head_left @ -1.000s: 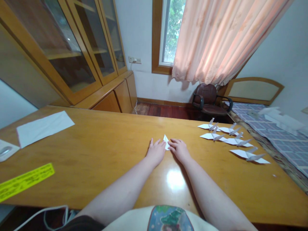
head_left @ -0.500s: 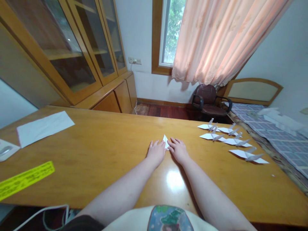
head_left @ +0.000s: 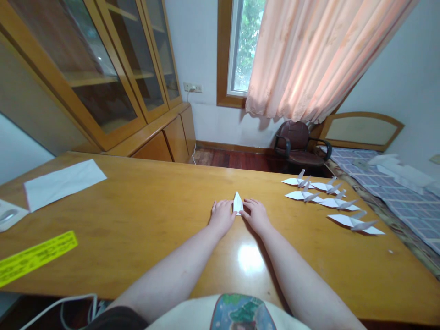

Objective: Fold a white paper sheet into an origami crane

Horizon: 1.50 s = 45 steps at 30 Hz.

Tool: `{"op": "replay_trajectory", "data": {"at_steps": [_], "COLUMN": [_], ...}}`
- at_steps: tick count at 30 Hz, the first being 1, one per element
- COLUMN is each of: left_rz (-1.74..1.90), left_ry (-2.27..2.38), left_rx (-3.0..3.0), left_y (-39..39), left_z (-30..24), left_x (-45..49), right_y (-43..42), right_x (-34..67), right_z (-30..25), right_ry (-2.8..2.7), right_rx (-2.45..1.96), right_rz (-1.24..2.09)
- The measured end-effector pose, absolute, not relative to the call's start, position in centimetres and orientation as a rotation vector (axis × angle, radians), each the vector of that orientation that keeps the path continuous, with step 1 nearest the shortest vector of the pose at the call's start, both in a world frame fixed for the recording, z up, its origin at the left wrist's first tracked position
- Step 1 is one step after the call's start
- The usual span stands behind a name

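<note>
A small white folded paper [head_left: 238, 204] lies on the wooden table between my hands, its pointed tip facing away from me. My left hand [head_left: 222, 216] holds it along the left edge, the thumb at its lower left corner. On the opposite edge, my right hand [head_left: 256, 215] grips it with the thumb near the lower right corner. The undersides of both hands are hidden. To the right stand several white paper cranes [head_left: 355, 223] with raised wings.
The wooden table [head_left: 154, 197] spans the view. At its left lie a white paper sheet [head_left: 65, 183], a white item with a grey oval [head_left: 8, 214] and a yellow strip [head_left: 39, 257]. A brown chair [head_left: 297, 142] and a bed [head_left: 392, 183] are beyond.
My fingers have drawn back from over the folded paper to its sides, so more of it shows. It now looks narrower and more upright in outline. The cranes have not moved.
</note>
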<state>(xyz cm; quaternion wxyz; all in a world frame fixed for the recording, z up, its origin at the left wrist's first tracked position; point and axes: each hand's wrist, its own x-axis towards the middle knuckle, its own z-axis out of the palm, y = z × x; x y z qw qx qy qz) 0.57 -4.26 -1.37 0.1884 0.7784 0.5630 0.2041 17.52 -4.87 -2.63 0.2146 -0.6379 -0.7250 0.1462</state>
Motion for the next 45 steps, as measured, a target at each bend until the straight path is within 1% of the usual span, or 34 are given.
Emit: {"op": "replay_trajectory", "data": {"at_steps": [5, 10, 14, 17, 20, 22, 28, 35, 42, 45], "left_rz": [0.716, 0.917, 1.0, 0.997, 0.928, 0.909, 0.945, 0.989, 0.986, 1.011], "left_ry": [1.377, 1.217, 1.187, 1.055, 0.926, 0.892, 0.925, 0.948, 0.919, 0.905], "left_rx": [2.088, 1.815, 1.453, 1.258, 1.124, 1.054, 0.983, 0.97, 0.928, 0.901], "left_y": [-4.2, -3.7, -3.4, -3.4, -3.5, -3.5, -3.4, -3.3, -3.0, -2.9], "left_z": [-1.4, -2.5, -2.8, -2.4, -2.0, -1.9, -1.7, -1.6, -2.0, -2.3], "left_x": [0.7, 1.1, 1.7, 1.9, 1.9, 1.8, 1.6, 1.6, 1.5, 1.5], "right_y": [-4.9, -5.1, -4.9, -4.7, -4.6, -4.6, -5.2, -5.6, -5.7, -5.8], "right_x": [17.4, 17.0, 16.9, 17.0, 17.0, 16.9, 16.8, 16.4, 16.2, 16.3], "right_z": [-2.3, -1.7, -2.3, -3.0, -3.2, -2.9, -1.9, -2.7, -1.8, -1.2], "right_ry": [-1.979, -1.87, -1.723, -1.478, -1.243, -1.189, -1.269, -1.373, -1.285, -1.272], "right_rx": [-1.72, -1.7, -1.579, -1.423, -1.327, -1.311, -1.352, -1.298, -1.182, -1.212], "right_rz": [0.429, 0.476, 0.705, 0.899, 0.98, 1.007, 1.075, 1.069, 1.132, 1.093]}}
